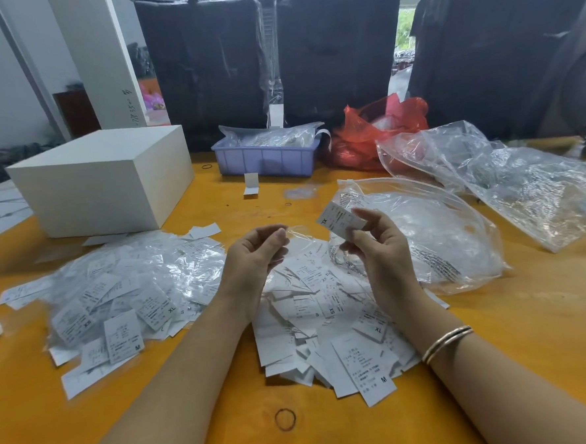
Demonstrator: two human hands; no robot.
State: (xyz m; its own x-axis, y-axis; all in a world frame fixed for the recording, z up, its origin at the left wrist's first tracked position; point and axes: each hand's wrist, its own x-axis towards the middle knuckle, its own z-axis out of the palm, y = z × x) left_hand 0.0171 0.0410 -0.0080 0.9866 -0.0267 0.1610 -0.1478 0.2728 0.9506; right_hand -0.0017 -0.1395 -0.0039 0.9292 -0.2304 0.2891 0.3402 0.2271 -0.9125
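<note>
Orange bench (499,363) carries a white box (103,178) at its far left. In front of the box lies a pile of bagged labels (124,290). To the right of the box and nearer the person is a heap of loose size labels (325,322), and a big clear zip bag (440,233) lies farther right. A purple tray (267,160) stands just right of the box, at the back. Above the loose heap, the left hand (252,255) has its fingers pinching the edge of a small clear sleeve (301,233). The right hand (379,247) has its fingers and thumb gripping an XL label (341,219), raised just beside the sleeve.
</note>
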